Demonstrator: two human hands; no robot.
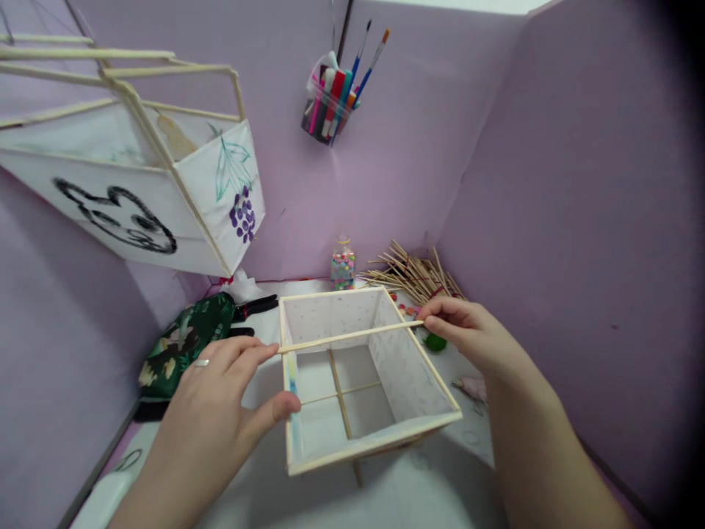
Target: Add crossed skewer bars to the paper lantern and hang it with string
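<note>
Your right hand (465,330): fingers clamped on thin stick (352,336) spanning box frame (374,444). Your left hand (217,382): thumb, fingers apart, fingertip touching stick's left end.

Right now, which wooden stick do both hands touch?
The stick across the top of the box; the crossed sticks at its bottom and the piled sticks behind are untouched.

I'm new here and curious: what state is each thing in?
Box: open-topped, walls papered.
Stick: spanning the box's top.
Left hand: open, at the stick's left end.
Right hand: pinching the stick's right end.
Painted frame: raised, partly papered.
Marker cup: raised, well filled.
Jar: upright, mostly full.
Stick heap: loosely piled.
Green bag: lying down.
Black-handled tool: lying down.
</note>
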